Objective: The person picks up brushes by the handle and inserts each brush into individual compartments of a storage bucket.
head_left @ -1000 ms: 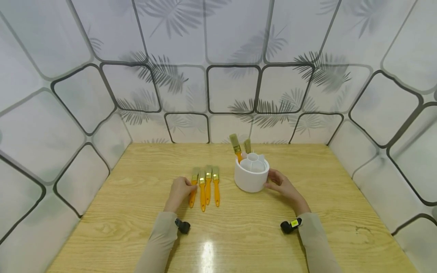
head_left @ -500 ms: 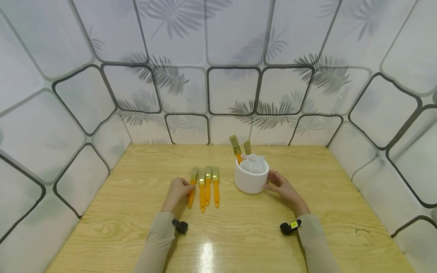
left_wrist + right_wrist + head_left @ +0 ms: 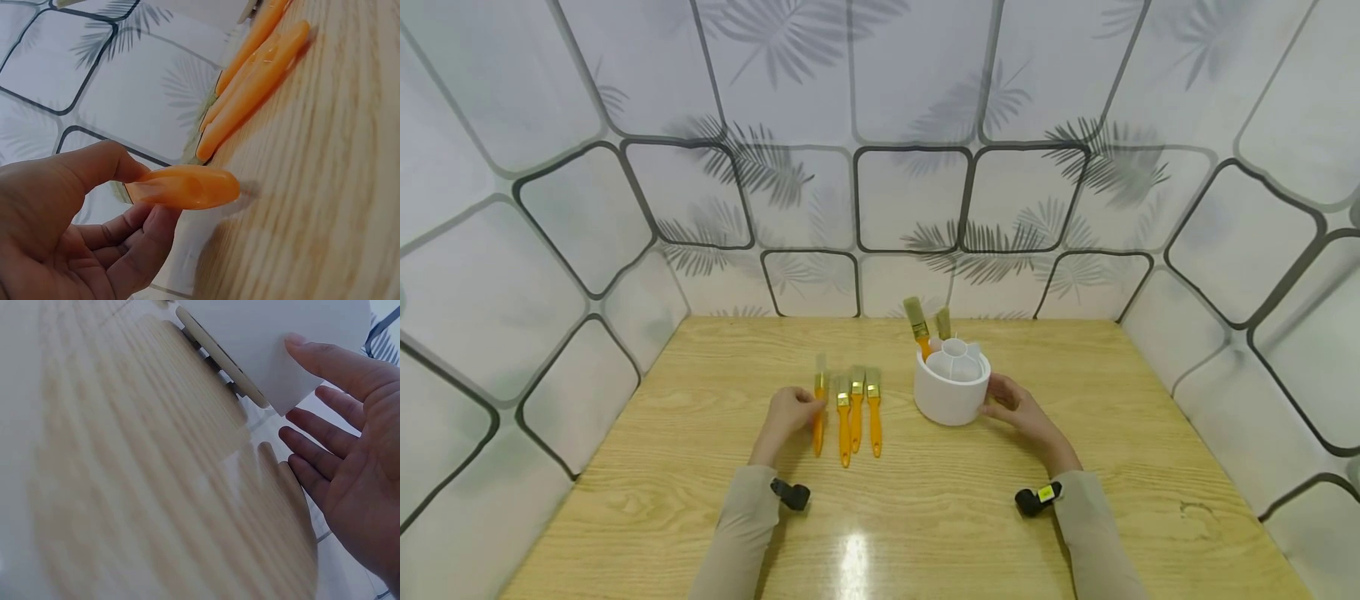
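My left hand [image 3: 792,412] pinches a paintbrush [image 3: 818,437] with an orange handle between thumb and fingers. In the left wrist view, the rounded end of that handle [image 3: 212,187] points toward the wooden table. Three similar paintbrushes [image 3: 846,429] lie side by side just right of it, bristles toward the back. A round white organizer [image 3: 951,402] with inner dividers stands further right. My right hand [image 3: 1028,417] is at its right side; in the right wrist view the thumb rests on the white wall [image 3: 269,344], while the other fingers extend loosely near its lower edge.
Two paintbrushes [image 3: 917,318] stand bristles up in the organizer's back left. Behind the wooden table [image 3: 955,517] is a patterned wall covering [image 3: 910,200], which also runs along both sides.
My left hand has shifted slightly left with its paintbrush, separating it from the other three. The brush now stands straighter and narrower in view. My right hand stays at the organizer.
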`<state>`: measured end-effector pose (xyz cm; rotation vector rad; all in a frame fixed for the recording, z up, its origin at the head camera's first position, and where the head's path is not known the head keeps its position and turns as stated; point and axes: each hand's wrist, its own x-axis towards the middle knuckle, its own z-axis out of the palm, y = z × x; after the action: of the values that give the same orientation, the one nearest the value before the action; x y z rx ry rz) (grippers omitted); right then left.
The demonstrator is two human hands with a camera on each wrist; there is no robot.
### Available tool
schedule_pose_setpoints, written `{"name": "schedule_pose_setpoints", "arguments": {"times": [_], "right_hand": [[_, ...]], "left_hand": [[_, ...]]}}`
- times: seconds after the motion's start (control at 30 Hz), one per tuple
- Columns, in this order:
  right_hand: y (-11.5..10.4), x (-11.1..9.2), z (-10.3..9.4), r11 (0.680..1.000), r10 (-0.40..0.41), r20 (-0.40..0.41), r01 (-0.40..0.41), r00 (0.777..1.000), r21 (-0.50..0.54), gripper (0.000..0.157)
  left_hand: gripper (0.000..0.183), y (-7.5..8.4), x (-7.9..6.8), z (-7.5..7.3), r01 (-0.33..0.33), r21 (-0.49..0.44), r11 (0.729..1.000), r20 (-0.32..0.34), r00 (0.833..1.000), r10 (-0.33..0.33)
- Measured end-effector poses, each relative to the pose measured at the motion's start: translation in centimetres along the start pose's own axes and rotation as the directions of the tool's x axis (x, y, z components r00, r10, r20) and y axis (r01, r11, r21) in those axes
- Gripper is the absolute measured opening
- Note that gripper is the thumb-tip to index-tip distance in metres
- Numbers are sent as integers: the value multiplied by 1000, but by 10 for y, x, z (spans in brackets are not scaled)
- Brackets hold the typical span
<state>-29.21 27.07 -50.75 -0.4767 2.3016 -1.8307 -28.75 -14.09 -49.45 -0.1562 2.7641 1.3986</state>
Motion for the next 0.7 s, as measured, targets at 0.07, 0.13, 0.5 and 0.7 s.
{"name": "schedule_pose_setpoints", "arguments": {"times": [0.07, 0.13, 0.5, 0.7], "right_hand": [[0, 0, 0, 1000, -1, 3, 1, 1000, 0, 63], [-1, 0, 0, 1000, -2, 4, 2, 1000, 2, 63], [17, 5, -4, 999, -24, -5, 24, 1000, -32, 63], [17, 5, -3, 999, -32, -5, 32, 999, -44, 62]], "left_hand": [[22, 2, 0, -1, 1, -10, 1000, -2, 1000, -1], [22, 4, -1, -1, -3, -22, 1000, -2, 1000, 3], [22, 3, 1, -2, -4, -159, 987, 22, 1000, 7], [20, 2, 1, -2, -31, -181, 983, 15, 999, 35]]}}
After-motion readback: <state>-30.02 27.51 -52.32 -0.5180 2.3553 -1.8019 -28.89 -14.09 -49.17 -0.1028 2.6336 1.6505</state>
